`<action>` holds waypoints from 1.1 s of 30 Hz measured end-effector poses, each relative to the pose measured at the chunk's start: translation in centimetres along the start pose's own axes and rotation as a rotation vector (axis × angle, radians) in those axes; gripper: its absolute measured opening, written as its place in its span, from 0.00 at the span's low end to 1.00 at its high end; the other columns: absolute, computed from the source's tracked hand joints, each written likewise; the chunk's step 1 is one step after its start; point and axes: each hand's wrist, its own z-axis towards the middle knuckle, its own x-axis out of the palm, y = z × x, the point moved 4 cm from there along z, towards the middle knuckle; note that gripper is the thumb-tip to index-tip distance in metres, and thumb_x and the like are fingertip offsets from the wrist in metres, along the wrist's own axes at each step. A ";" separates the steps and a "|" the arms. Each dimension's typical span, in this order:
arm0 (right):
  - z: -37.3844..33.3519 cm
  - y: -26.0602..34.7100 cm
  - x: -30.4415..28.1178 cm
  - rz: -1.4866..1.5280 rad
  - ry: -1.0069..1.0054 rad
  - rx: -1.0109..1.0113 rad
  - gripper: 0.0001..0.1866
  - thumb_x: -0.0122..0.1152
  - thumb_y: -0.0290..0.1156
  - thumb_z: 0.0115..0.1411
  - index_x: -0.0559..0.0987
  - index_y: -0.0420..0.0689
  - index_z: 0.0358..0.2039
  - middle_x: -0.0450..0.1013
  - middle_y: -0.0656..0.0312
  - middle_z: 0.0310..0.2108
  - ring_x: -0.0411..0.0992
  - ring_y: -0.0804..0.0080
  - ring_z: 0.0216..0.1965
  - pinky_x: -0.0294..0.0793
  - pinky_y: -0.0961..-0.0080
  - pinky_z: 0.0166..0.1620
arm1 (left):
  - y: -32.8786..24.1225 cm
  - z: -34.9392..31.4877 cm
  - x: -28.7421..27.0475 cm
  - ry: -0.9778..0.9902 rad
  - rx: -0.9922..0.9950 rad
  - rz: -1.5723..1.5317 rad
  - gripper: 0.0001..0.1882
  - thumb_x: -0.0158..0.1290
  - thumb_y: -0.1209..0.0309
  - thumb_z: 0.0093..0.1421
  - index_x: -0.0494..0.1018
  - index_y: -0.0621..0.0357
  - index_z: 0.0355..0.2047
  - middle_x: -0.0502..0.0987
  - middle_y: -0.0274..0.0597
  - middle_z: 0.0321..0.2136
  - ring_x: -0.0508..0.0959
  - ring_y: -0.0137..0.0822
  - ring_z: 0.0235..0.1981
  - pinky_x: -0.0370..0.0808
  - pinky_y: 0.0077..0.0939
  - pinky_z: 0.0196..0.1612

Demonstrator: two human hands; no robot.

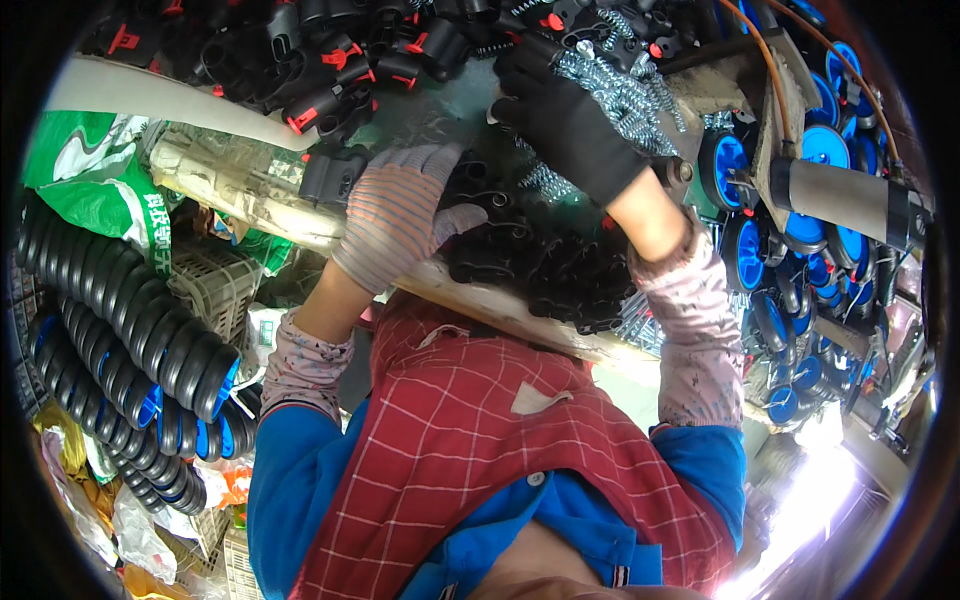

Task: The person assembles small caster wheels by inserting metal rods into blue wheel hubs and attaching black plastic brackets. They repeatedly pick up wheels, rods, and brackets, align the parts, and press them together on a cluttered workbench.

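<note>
At left, black wheels with blue hubs (150,320) are stacked in rows. Far left of center, black plastic parts with red tabs (330,60) form a pile. The left hand (395,215), in a striped glove, is positioned over the bench edge (240,195); thumb spread from fingers, grip cannot be determined. To its right, near side, lie black curved parts (540,265). The right hand (565,120), black-gloved, has bent fingers; contents cannot be determined. Metal springs (625,95) lie beside it, right. Farther right: blue wheels (825,150).
</note>
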 end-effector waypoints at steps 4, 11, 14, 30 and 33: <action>1.0 -0.8 1.0 -0.071 -0.090 -0.101 0.12 0.62 0.20 0.56 0.79 0.42 0.42 0.76 0.61 0.36 0.78 0.67 0.34 0.77 0.75 0.39 | 0.0 -0.1 0.0 0.021 -0.014 0.025 0.36 0.58 0.47 0.57 0.69 0.64 0.56 0.76 0.54 0.49 0.75 0.54 0.50 0.70 0.43 0.56; -2.0 2.2 -0.6 1.056 0.019 0.401 0.12 0.63 0.24 0.58 0.77 0.42 0.44 0.80 0.58 0.37 0.80 0.62 0.38 0.78 0.74 0.42 | -0.3 0.0 -0.4 -0.036 0.016 0.042 0.35 0.54 0.44 0.59 0.72 0.65 0.52 0.77 0.52 0.45 0.77 0.51 0.47 0.71 0.41 0.55; -1.9 4.6 -2.1 0.410 -0.038 0.163 0.10 0.62 0.27 0.56 0.78 0.46 0.40 0.78 0.62 0.36 0.79 0.64 0.37 0.79 0.71 0.38 | -0.2 0.1 -0.3 -0.014 -0.009 0.015 0.34 0.55 0.46 0.59 0.71 0.65 0.52 0.77 0.52 0.45 0.76 0.52 0.47 0.71 0.41 0.55; -0.3 6.6 -2.6 -0.187 0.201 -0.154 0.10 0.59 0.30 0.53 0.79 0.50 0.38 0.74 0.64 0.33 0.76 0.65 0.34 0.78 0.69 0.37 | -0.3 0.3 -0.5 0.005 -0.008 -0.054 0.32 0.58 0.49 0.57 0.71 0.63 0.51 0.77 0.51 0.44 0.76 0.52 0.46 0.72 0.42 0.52; -0.7 2.3 -3.3 0.131 0.062 0.100 0.13 0.58 0.30 0.56 0.80 0.52 0.42 0.75 0.66 0.35 0.77 0.66 0.33 0.79 0.69 0.32 | -0.4 0.6 -1.3 0.008 0.007 0.006 0.30 0.55 0.46 0.58 0.73 0.61 0.46 0.78 0.48 0.39 0.79 0.48 0.42 0.73 0.39 0.49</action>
